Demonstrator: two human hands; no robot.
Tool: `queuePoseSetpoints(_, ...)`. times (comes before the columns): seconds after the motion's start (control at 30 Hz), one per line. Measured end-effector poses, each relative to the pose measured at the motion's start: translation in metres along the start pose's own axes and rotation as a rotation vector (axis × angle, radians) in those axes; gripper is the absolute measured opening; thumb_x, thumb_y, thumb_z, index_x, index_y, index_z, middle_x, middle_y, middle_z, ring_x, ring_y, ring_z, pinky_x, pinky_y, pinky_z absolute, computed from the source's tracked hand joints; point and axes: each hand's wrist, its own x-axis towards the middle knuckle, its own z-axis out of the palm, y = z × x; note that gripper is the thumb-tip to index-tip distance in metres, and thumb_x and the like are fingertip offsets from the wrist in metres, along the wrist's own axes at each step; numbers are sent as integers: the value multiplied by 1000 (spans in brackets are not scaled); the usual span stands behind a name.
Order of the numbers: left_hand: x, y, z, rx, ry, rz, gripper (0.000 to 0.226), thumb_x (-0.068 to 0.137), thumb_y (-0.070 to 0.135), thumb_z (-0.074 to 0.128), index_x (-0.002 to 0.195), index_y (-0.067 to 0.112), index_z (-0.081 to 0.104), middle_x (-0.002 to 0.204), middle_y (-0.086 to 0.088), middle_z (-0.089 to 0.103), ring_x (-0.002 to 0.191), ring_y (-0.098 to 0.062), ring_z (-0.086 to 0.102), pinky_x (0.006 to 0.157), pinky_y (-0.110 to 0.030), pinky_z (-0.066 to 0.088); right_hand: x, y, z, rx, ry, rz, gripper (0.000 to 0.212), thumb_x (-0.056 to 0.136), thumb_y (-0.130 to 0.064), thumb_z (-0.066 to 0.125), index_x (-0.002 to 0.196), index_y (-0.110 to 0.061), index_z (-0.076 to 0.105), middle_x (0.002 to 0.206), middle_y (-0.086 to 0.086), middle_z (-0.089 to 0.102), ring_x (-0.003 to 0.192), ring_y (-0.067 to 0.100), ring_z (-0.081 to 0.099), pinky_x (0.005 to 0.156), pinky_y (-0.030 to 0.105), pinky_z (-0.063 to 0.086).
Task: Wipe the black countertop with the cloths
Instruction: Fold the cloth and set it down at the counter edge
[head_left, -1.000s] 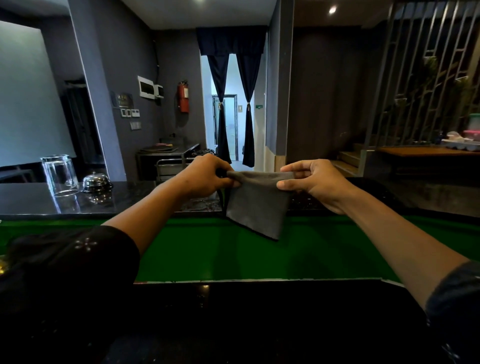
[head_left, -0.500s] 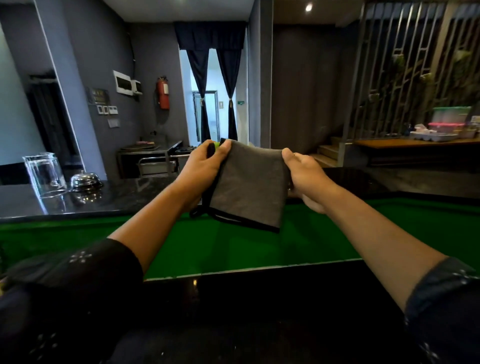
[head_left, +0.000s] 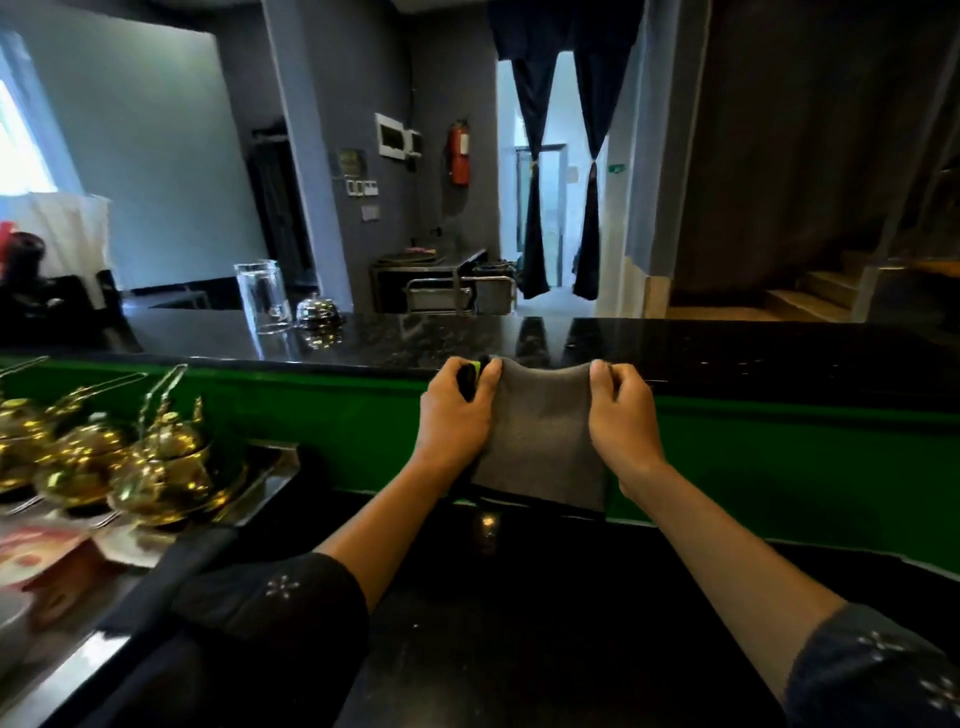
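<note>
No legible text anywhere.

We see the cloth (head_left: 543, 441) held up at centre between the left hand (head_left: 457, 415) and right hand (head_left: 621, 413), above the near countertop (head_left: 519, 623). Beyond it runs the raised far counter (head_left: 727, 353); on its left stand a glass jug (head_left: 260, 296) and, just right of that, a bell (head_left: 318, 310). Near left, teapots (head_left: 156, 467) sit on what may be a tray (head_left: 270, 467).

Grey cloth (head_left: 540, 441): I see it held up, left hand (head_left: 454, 415) and right hand (head_left: 621, 415) each pinching a top corner. Black countertop (head_left: 727, 348) beyond: glass jar (head_left: 261, 296), chrome bell (head_left: 318, 310). Brass teapots (head_left: 156, 467), left.
</note>
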Motion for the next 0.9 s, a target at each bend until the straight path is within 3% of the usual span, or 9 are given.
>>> queuePoseSetpoints(0.2, -27, -49, -42, 108, 93, -101, 38, 92, 41, 59, 68, 14, 47, 61, 3, 45, 53, -6, 39, 51, -20, 34, -32, 24, 59, -6, -128, 6, 26, 102, -35, 43, 98, -13, 57, 87, -1, 58, 85, 20, 58, 71, 30, 41)
queuePoseSetpoints(0.4, -14, -87, -93, 186, 115, -157, 37, 92, 45, 58, 81, 9, 59, 73, -4, 59, 62, -10, 52, 57, -20, 42, -47, 26, 124, 8, -226, 27, 28, 102, -35, 43, 99, -11, 58, 87, -1, 59, 86, 21, 59, 70, 31, 41)
queuePoseSetpoints(0.63, 98, -118, -171, 265, 135, -50, 32, 90, 46, 60, 93, 14, 64, 82, 3, 65, 76, -10, 62, 71, -31, 54, -9, -27, 236, 39, -211, -25, 21, 103, -35, 42, 100, -17, 52, 83, -8, 52, 84, 16, 54, 71, 29, 40)
queuePoseSetpoints(0.9, 255, -183, -255, 398, 107, -20, 35, 88, 49, 60, 89, 14, 64, 84, -2, 66, 79, -18, 63, 71, -32, 54, 63, -84, 391, -122, -160, -118, 27, 102, -32, 45, 109, -9, 56, 99, 4, 57, 95, 19, 54, 72, 24, 32)
